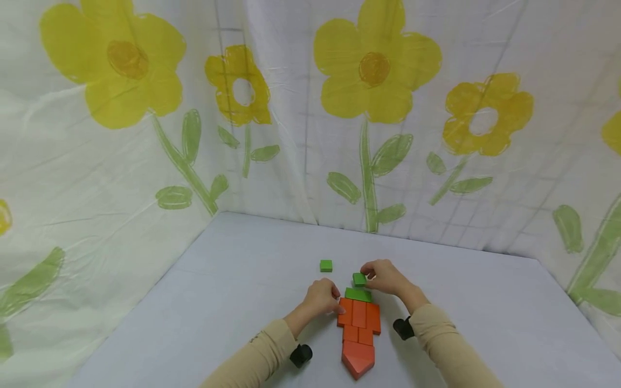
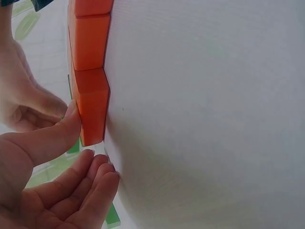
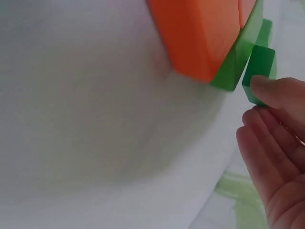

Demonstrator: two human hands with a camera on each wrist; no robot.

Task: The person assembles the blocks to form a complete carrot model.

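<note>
Orange blocks [image 1: 359, 313] lie flat in a joined figure on the white table, with a red pointed block [image 1: 358, 354] at the near end. Across the far end sits a longer green block [image 1: 358, 295]. Just beyond it, my right hand [image 1: 386, 277] pinches a small green block [image 3: 260, 67] between thumb and fingers. The thumb of my left hand [image 1: 320, 298] touches the left outer orange block [image 2: 94, 107]; its other fingers hang loosely bent beside it, holding nothing. Another small green block [image 1: 326, 265] lies apart, farther back and to the left.
White table surface [image 1: 233, 285] surrounds the blocks. Behind and to the left hangs a white curtain [image 1: 291, 161] printed with yellow flowers. A black wrist device [image 1: 301, 355] sits by the left cuff, and another black device [image 1: 404, 328] by the right.
</note>
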